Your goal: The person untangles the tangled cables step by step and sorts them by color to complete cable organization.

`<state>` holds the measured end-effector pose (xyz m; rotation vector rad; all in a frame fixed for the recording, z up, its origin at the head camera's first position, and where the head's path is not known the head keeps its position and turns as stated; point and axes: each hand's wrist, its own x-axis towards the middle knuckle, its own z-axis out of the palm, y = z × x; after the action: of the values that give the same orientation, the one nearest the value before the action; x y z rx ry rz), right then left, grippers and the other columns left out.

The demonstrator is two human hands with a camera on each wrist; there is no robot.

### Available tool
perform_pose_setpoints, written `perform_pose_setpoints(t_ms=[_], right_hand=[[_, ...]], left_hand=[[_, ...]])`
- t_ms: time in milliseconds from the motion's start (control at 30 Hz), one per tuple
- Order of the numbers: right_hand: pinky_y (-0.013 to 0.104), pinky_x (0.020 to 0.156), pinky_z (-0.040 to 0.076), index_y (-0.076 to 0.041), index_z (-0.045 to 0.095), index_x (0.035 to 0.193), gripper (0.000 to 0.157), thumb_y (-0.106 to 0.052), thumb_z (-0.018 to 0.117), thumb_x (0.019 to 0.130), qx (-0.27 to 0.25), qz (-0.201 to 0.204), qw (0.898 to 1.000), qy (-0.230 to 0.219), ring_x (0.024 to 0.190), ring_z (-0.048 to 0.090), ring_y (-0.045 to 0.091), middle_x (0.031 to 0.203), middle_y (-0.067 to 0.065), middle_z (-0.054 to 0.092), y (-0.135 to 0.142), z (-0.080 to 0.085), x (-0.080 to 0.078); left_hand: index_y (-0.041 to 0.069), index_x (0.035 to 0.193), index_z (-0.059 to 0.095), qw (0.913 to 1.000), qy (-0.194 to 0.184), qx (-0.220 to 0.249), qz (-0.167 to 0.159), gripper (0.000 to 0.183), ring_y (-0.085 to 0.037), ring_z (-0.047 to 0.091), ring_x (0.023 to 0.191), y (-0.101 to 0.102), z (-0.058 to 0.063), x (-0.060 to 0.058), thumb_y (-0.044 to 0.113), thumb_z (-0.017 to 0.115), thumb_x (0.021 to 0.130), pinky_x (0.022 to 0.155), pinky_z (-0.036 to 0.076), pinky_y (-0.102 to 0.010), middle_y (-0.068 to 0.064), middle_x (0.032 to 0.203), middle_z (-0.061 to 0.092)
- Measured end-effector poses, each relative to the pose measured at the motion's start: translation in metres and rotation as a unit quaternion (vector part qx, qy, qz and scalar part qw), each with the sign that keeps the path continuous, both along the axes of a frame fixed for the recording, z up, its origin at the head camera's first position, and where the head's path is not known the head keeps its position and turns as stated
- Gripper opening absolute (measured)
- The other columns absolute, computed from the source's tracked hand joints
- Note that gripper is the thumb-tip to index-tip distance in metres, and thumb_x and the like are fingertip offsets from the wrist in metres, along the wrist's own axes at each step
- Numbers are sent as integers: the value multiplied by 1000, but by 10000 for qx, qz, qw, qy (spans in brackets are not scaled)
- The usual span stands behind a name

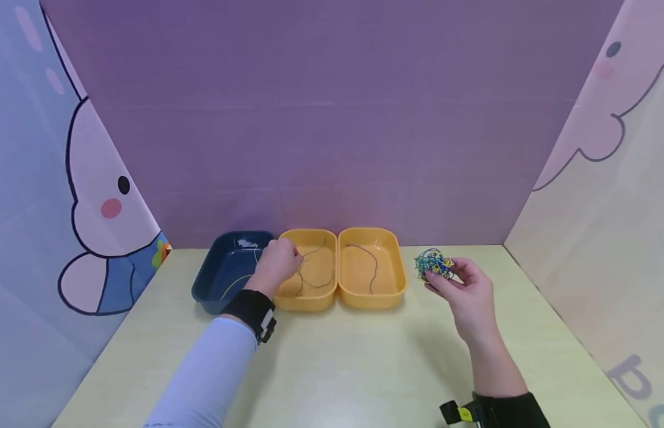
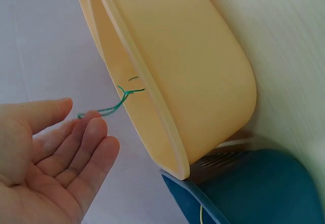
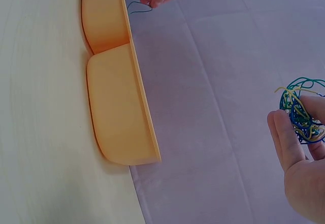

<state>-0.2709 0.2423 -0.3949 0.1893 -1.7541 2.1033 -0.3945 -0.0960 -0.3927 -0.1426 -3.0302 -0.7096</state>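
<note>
Over the middle yellow bin (image 1: 310,305) is my left hand (image 1: 278,264). In the left wrist view a bent green wire (image 2: 118,103) hangs between that hand's fingertips and the bin's opening, one end right at the fingers. Thumb and fingers stand apart there, loosely bent. My right hand (image 1: 471,291) holds a tangled bundle of blue, green and yellow wires (image 1: 434,264) between thumb and fingers, above the table to the right of the bins. Loose wire ends stick out of the bundle (image 3: 299,112) in the right wrist view.
A dark blue bin (image 1: 203,285) stands at the left with yellow wires inside. Several thin wires lie in the middle bin, and one dark wire (image 1: 373,264) curves in the right yellow bin (image 1: 371,301). The three bins stand in a row against the purple backdrop (image 1: 332,119).
</note>
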Motion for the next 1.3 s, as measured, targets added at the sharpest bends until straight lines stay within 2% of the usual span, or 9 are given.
perform_pose_setpoints(t_ms=[167, 300, 400, 600, 700, 833, 1033, 1167, 1300], right_hand=[[39, 74, 55, 8, 52, 105, 33, 6, 73, 80, 8, 0, 10000, 3, 88, 65, 30, 103, 16, 57, -1, -1, 0], [39, 74, 55, 8, 52, 106, 33, 6, 72, 80, 56, 20, 10000, 43, 88, 65, 30, 103, 16, 58, -2, -1, 0], [39, 74, 55, 8, 52, 107, 34, 5, 73, 80, 119, 21, 9999, 9, 89, 65, 30, 104, 16, 58, -3, -1, -2], [38, 74, 55, 8, 51, 107, 35, 3, 74, 80, 215, 30, 9997, -127, 90, 64, 31, 105, 16, 57, -4, -3, 0], [39, 74, 55, 8, 51, 107, 34, 4, 73, 81, 227, 62, 9997, -103, 90, 64, 31, 104, 16, 57, -3, -3, 1], [39, 75, 54, 6, 52, 107, 35, 2, 73, 81, 341, 44, 9994, -60, 90, 64, 30, 106, 17, 56, -2, -2, 0], [39, 75, 55, 7, 51, 108, 36, 2, 74, 81, 359, 30, 9992, -151, 90, 64, 30, 107, 17, 57, -1, -1, 2], [39, 74, 55, 8, 51, 108, 35, 3, 73, 81, 340, 13, 9994, -109, 90, 64, 30, 106, 17, 58, -2, -1, 2], [39, 74, 55, 8, 52, 108, 35, 5, 73, 80, 363, 67, 9993, -60, 89, 64, 30, 106, 16, 58, -3, 2, 0]], left_hand=[[3, 110, 67, 9999, 117, -84, -41, 26, -22, 59, 87, -5, -2, -2, 22, 62, 94, 78, 53, -37, -12, 108, 65], [4, 118, 64, 9992, 332, 48, -195, 32, -22, 60, 92, -9, 0, 1, 25, 63, 93, 80, 53, -39, -13, 111, 65], [7, 125, 59, 9977, 578, 272, -234, 42, -23, 59, 94, -9, 4, 6, 33, 65, 92, 81, 53, -40, -10, 111, 65], [15, 136, 51, 9891, 1109, 903, -353, 57, -23, 54, 109, -11, 16, 27, 43, 67, 88, 87, 51, -43, -6, 127, 57], [16, 138, 48, 9800, 1477, 1237, -493, 62, -23, 50, 114, -13, 24, 38, 46, 67, 87, 90, 49, -46, -6, 132, 53], [21, 143, 43, 9592, 1858, 2004, -732, 69, -20, 45, 121, -15, 31, 55, 51, 66, 86, 97, 44, -47, -2, 140, 47], [25, 144, 40, 9272, 2183, 2893, -948, 70, -15, 41, 124, -17, 25, 82, 49, 69, 85, 100, 40, -48, 4, 142, 44], [25, 144, 41, 9163, 2333, 3129, -899, 68, -15, 41, 124, -21, 17, 92, 44, 71, 85, 101, 39, -48, 4, 141, 45], [25, 143, 42, 9092, 2405, 3279, -897, 67, -14, 41, 124, -23, 13, 94, 39, 72, 85, 101, 39, -49, 3, 141, 45]])
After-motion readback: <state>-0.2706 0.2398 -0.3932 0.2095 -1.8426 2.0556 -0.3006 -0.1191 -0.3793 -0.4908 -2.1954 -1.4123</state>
